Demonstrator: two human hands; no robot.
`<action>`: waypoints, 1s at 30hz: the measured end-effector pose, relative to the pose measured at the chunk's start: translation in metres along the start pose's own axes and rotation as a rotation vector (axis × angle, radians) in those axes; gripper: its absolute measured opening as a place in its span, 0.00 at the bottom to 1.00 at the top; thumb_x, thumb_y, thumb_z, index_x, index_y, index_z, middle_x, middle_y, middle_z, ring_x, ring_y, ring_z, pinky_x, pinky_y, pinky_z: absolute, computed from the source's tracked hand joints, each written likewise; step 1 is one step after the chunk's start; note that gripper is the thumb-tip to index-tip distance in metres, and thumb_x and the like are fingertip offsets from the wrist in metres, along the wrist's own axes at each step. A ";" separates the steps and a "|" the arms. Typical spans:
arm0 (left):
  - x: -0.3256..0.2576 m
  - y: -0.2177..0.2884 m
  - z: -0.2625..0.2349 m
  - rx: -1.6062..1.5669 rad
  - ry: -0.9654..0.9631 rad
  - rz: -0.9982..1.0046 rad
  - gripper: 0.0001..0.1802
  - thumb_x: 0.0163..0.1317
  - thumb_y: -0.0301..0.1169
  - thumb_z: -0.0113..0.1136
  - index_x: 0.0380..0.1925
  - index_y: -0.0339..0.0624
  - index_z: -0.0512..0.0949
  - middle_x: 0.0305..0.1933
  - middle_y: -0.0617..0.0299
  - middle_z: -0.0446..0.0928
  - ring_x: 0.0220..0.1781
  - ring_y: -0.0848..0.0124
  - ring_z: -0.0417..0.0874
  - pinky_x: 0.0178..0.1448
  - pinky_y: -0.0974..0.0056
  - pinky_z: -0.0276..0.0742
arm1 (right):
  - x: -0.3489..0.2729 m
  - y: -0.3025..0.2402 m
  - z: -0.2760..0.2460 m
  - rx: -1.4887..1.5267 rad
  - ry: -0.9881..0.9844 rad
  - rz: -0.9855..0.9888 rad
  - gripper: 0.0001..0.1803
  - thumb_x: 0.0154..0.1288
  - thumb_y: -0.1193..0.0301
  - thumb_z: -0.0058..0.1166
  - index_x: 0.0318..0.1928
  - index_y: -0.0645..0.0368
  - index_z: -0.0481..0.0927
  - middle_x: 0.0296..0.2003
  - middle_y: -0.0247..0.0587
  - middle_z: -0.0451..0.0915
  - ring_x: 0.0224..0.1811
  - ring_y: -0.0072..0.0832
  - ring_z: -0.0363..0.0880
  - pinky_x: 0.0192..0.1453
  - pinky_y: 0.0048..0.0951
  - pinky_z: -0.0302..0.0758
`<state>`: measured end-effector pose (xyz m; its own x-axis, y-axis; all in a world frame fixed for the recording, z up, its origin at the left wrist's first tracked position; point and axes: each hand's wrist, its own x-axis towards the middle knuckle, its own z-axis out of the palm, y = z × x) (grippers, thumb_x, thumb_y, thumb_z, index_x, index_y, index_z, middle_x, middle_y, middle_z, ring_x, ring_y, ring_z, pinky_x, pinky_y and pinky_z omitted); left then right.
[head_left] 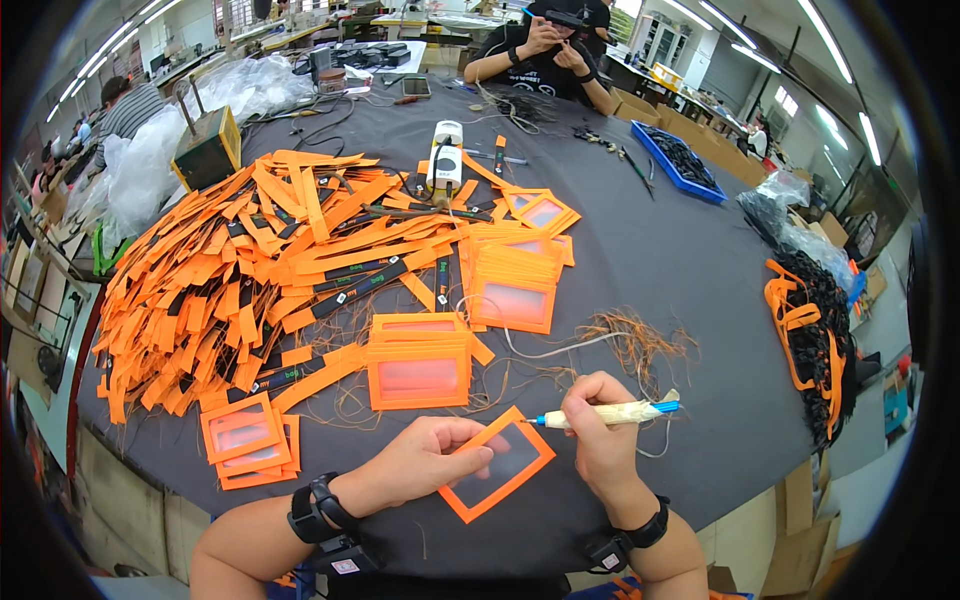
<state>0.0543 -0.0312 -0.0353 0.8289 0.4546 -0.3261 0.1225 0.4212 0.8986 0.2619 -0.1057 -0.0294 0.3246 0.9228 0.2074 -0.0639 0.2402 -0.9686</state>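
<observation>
My left hand pinches the left side of an orange-edged card holder with a clear window, tilted above the near table edge. In my right hand is a soldering iron with a tape-wrapped cream handle, blue at both ends. Its thin tip is at the card holder's upper right edge; whether it touches cannot be told. A cord hangs by the handle's rear end. Just beyond my left hand sits a stack of similar card holders; another stack lies farther off, and several more lie at left.
A large heap of orange and black straps covers the table's left. Loose thread scraps lie beyond my right hand. A white power strip, a blue tray of black parts and black-orange straps surround. Across the table sits another person.
</observation>
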 end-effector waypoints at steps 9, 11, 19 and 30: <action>-0.001 0.001 0.000 -0.024 -0.006 -0.001 0.12 0.65 0.30 0.57 0.47 0.40 0.78 0.30 0.71 0.77 0.23 0.87 0.66 0.27 0.79 0.60 | -0.001 0.000 0.001 -0.010 -0.008 0.020 0.05 0.62 0.76 0.55 0.30 0.60 0.74 0.23 0.24 0.71 0.24 0.08 0.62 0.27 0.15 0.57; -0.001 0.001 0.000 -0.022 -0.005 -0.003 0.12 0.65 0.30 0.57 0.46 0.40 0.78 0.30 0.71 0.77 0.23 0.87 0.66 0.27 0.80 0.60 | -0.001 0.001 0.001 -0.013 -0.004 0.023 0.04 0.62 0.76 0.55 0.30 0.60 0.74 0.23 0.24 0.71 0.24 0.08 0.62 0.27 0.15 0.57; 0.000 -0.002 0.000 -0.023 -0.019 0.005 0.12 0.66 0.31 0.56 0.47 0.41 0.78 0.30 0.72 0.77 0.24 0.88 0.66 0.28 0.80 0.61 | -0.001 0.002 -0.002 0.021 0.043 -0.020 0.04 0.64 0.75 0.53 0.33 0.61 0.74 0.24 0.28 0.72 0.24 0.11 0.66 0.28 0.15 0.62; -0.057 0.031 0.023 1.720 0.436 0.651 0.21 0.48 0.29 0.64 0.46 0.45 0.79 0.32 0.63 0.72 0.31 0.65 0.74 0.32 0.67 0.69 | 0.005 -0.013 -0.014 0.063 0.111 -0.156 0.22 0.71 0.54 0.46 0.42 0.64 0.72 0.25 0.36 0.73 0.23 0.19 0.71 0.27 0.20 0.69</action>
<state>0.0237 -0.0620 0.0180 0.8207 0.4547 0.3460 0.4565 -0.8860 0.0813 0.2773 -0.1088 -0.0176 0.4366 0.8351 0.3346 -0.0623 0.3990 -0.9148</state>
